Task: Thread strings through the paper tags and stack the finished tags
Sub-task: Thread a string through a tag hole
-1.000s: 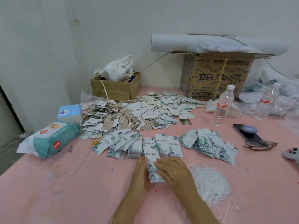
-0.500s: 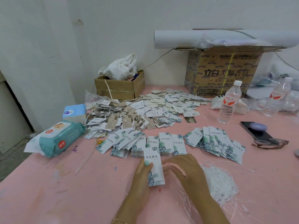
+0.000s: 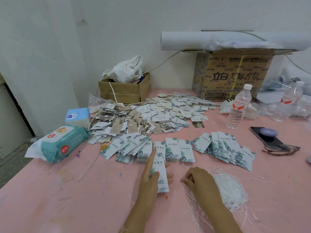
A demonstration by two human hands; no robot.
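Table (image 3: 58,199), pink: bare stretch open at my near left. Tag heap (image 3: 151,115) toward the far edge. String bundle (image 3: 230,189) beside my right wrist. Left hand (image 3: 149,179): thumb and fingers clamp one leaf-print tag (image 3: 160,174). Right hand (image 3: 200,182): fingertips pinch a strand (image 3: 175,174) near the tag's right edge.

White leaf-printed tag (image 3: 161,172) upright in left hand (image 3: 149,180), fanned tag rows (image 3: 222,148) behind, tangled white strings (image 3: 230,187) to its right

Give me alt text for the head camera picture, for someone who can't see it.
A person's left hand holds a leaf-printed paper tag over a pink table while the right hand pinches a white string beside a loose string bundle. Heaps of tags lie behind.
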